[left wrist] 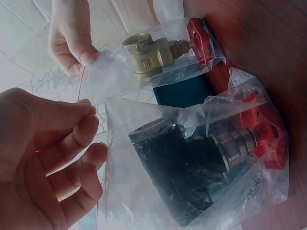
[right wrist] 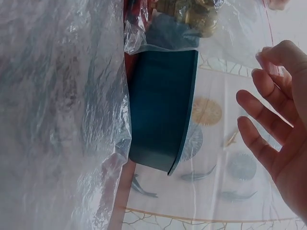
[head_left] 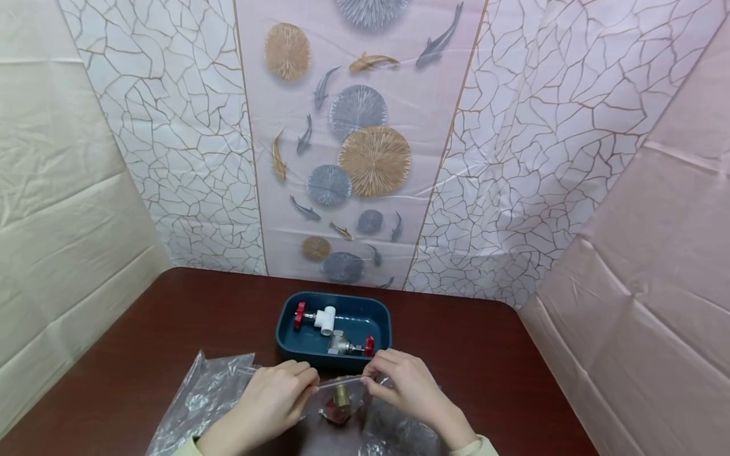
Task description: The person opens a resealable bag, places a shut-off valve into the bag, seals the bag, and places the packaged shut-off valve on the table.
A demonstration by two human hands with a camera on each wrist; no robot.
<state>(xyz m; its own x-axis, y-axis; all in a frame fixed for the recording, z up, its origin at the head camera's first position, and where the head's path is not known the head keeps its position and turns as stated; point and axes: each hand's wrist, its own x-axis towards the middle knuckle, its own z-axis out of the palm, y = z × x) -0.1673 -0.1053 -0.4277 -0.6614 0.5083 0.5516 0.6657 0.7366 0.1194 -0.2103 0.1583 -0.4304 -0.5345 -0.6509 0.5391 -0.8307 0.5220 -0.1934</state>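
Observation:
A clear zip bag [left wrist: 110, 72] hangs upright between my hands, with a brass valve [left wrist: 151, 57] with a red handwheel inside it. My left hand [head_left: 274, 389] pinches the left end of the bag's top edge between thumb and finger. At the right end of that edge, my right hand [head_left: 402, 380] pinches it with its other fingers loosely spread. Near my left hand stands a second clear bag holding a black tee valve [left wrist: 177, 167] with a red handwheel. Beside my right hand is another clear bag [right wrist: 62, 115], whose contents cannot be made out.
Just beyond my hands, a dark blue tray [head_left: 296, 351] sits on the brown table [head_left: 485, 354]. In it lie a white tee valve [head_left: 326, 320] and a silver metal valve [head_left: 340, 344], both with red handwheels. Patterned cloth [head_left: 199, 158] hangs behind the table.

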